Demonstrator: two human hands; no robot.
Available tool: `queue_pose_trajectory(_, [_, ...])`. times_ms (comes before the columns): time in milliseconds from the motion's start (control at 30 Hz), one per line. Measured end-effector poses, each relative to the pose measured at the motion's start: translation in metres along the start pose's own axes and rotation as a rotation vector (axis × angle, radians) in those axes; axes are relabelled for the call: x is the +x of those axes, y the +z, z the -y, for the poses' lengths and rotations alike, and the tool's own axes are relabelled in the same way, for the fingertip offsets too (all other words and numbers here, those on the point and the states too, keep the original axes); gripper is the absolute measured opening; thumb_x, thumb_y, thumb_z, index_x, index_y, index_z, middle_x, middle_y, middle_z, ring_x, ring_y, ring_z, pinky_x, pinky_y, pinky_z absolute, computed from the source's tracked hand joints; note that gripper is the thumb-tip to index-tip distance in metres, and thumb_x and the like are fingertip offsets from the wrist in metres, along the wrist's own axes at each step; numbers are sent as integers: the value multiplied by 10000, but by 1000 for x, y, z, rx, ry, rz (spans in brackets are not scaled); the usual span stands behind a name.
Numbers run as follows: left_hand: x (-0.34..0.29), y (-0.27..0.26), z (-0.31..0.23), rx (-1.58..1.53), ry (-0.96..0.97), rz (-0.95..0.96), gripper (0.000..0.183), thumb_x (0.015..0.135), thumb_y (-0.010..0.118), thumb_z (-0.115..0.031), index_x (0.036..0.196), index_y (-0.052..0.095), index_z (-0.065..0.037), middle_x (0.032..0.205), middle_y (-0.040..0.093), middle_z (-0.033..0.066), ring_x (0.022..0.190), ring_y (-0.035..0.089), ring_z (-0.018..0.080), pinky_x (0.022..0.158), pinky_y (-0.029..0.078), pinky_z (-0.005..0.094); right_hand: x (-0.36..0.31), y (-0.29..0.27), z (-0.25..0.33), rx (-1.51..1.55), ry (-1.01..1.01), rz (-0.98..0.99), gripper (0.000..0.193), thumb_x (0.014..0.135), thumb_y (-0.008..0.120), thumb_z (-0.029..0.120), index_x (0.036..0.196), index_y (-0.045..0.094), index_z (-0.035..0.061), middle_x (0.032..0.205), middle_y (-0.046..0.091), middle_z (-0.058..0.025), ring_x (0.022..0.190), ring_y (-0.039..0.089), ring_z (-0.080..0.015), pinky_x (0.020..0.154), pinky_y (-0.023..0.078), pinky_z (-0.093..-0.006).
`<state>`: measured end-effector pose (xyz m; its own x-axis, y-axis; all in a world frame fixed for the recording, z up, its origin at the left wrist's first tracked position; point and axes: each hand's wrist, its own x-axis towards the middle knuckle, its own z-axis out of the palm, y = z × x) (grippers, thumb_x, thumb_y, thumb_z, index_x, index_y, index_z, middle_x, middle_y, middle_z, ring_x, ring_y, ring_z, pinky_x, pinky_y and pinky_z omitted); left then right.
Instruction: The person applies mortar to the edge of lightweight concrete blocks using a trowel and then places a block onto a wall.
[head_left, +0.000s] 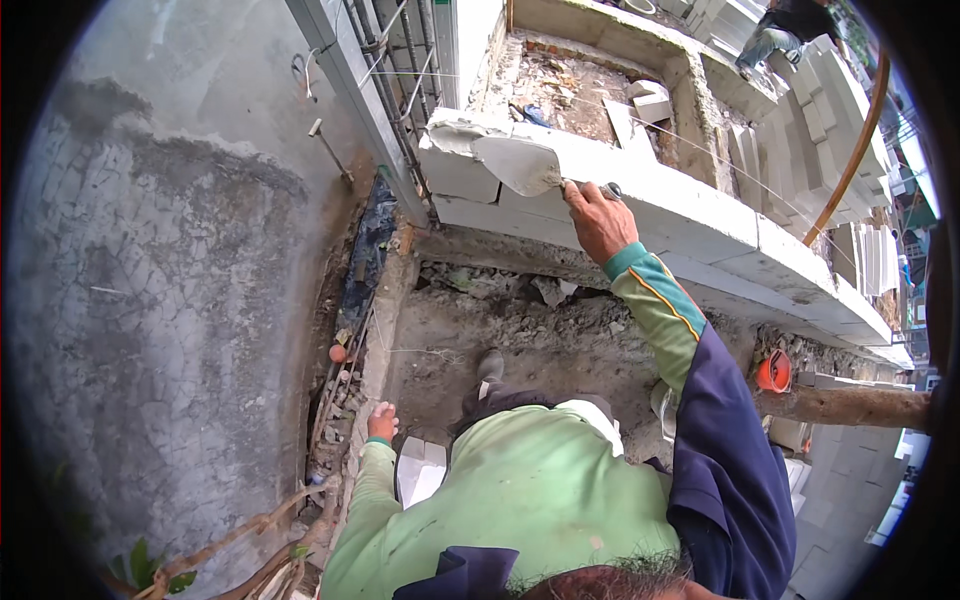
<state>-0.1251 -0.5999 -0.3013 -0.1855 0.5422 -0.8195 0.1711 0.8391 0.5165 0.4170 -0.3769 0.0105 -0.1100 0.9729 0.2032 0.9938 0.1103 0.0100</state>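
Note:
My right hand is wrapped round the handle of a trowel, above the white block wall. The trowel's broad, pale blade lies over the wall's top near its left end, close to the upright steel. Whether a thin layer of mortar is under the blade, I cannot tell. My left hand hangs low on the left, beside a narrow concrete ledge. Its fingers look loosely apart and nothing shows in them.
A metal channel with reinforcing bars stands at the wall's left end. A string runs along the wall. An orange bucket and a wooden pole are at right. Stacked blocks and another person are beyond.

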Motion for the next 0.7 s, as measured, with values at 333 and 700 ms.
queue_pose_trajectory(333, [-12,-24,105,253,-286,74,441,896,607,-413,1223,586,-118,1051,631,44,788,615,211,615,507,369,61,-33,45,68,68,-23,318,912,564,195,1222,546,131,1012,587,-133,809,664,-334,694,542,-439])
queue_pose_trajectory(700, [-12,-23,78,73,-113,-55,405,909,619,-329,1183,631,-31,976,666,97,795,642,224,591,532,354,-3,-8,-7,4,182,50,397,886,606,194,1272,535,137,997,595,-120,827,653,-342,704,534,-448])
